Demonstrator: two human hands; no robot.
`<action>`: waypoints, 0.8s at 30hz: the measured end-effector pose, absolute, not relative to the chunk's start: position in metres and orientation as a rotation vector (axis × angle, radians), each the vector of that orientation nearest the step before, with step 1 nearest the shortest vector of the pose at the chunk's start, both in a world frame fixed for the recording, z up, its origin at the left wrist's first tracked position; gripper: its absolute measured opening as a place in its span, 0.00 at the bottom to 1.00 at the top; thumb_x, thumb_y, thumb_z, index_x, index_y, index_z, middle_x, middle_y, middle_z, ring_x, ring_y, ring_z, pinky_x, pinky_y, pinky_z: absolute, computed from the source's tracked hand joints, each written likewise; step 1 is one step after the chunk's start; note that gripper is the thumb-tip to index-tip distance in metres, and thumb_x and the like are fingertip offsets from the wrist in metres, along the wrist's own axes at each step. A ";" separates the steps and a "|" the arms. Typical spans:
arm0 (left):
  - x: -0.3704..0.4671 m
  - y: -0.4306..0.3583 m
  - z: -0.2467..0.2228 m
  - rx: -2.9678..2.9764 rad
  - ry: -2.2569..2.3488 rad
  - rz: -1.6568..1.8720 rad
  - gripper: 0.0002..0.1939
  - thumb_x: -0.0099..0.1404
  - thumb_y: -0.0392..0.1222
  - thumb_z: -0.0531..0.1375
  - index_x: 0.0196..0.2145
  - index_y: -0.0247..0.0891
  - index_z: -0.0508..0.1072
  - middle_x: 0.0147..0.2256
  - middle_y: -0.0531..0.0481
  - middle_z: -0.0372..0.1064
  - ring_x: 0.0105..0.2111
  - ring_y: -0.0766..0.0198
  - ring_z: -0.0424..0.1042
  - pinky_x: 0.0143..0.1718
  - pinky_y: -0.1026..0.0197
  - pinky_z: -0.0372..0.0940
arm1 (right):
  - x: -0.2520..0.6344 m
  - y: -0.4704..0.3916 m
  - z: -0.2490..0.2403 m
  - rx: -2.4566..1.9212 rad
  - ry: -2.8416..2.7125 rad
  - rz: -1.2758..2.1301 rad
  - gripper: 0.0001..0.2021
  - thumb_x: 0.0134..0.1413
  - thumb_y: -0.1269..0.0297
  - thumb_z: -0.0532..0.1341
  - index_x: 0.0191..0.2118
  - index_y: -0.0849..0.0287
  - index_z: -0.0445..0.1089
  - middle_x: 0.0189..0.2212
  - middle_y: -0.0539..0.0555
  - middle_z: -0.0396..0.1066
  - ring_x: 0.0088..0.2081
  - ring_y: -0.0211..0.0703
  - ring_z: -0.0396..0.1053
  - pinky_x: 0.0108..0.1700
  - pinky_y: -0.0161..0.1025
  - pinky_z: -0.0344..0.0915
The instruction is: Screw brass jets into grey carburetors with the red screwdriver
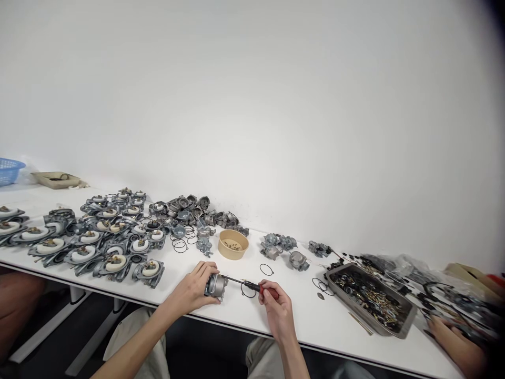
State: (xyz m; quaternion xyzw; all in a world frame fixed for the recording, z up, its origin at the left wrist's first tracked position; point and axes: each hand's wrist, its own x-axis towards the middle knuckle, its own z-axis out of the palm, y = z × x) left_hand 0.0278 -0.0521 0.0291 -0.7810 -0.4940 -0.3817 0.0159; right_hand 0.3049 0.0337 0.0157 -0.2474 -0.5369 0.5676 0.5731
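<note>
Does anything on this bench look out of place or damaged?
Slightly: a small disc and thin rods lie loose on the table beside the metal tray, which holds other small parts. No damage is evident, though fine detail is too small to judge.

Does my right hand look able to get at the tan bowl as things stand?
Probably yes: the tan bowl is open on top and nearby, with only thin black rings lying low around the way. But the right hand holds a screwdriver, which would likely hinder its fingers.
</note>
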 end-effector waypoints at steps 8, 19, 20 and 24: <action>0.029 -0.052 0.029 -2.411 -1.553 -1.136 0.32 0.57 0.53 0.72 0.53 0.42 0.64 0.54 0.41 0.66 0.54 0.44 0.66 0.48 0.47 0.69 | 0.306 0.033 0.016 -0.565 -1.255 1.320 0.10 0.47 0.58 0.73 0.32 0.57 0.77 0.38 0.56 0.71 0.28 0.39 0.64 0.33 0.41 0.62; 0.030 -0.054 0.032 -2.384 -1.530 -1.063 0.34 0.53 0.50 0.75 0.52 0.43 0.66 0.53 0.42 0.67 0.52 0.46 0.67 0.48 0.48 0.69 | 0.304 0.035 0.013 -0.627 -1.265 1.372 0.12 0.50 0.55 0.72 0.36 0.58 0.77 0.27 0.53 0.70 0.27 0.40 0.63 0.28 0.37 0.59; 0.030 -0.054 0.032 -2.381 -1.529 -1.063 0.33 0.53 0.50 0.75 0.52 0.43 0.66 0.53 0.42 0.67 0.52 0.46 0.67 0.48 0.48 0.69 | 0.304 0.035 0.013 -0.630 -1.261 1.372 0.12 0.51 0.55 0.72 0.36 0.58 0.77 0.27 0.53 0.69 0.26 0.40 0.63 0.28 0.37 0.59; 0.030 -0.054 0.031 -2.387 -1.518 -1.064 0.32 0.54 0.50 0.74 0.52 0.44 0.67 0.53 0.42 0.66 0.52 0.46 0.67 0.49 0.48 0.69 | 0.305 0.035 0.014 -0.627 -1.249 1.365 0.13 0.49 0.55 0.72 0.35 0.58 0.77 0.27 0.53 0.70 0.26 0.41 0.63 0.27 0.38 0.60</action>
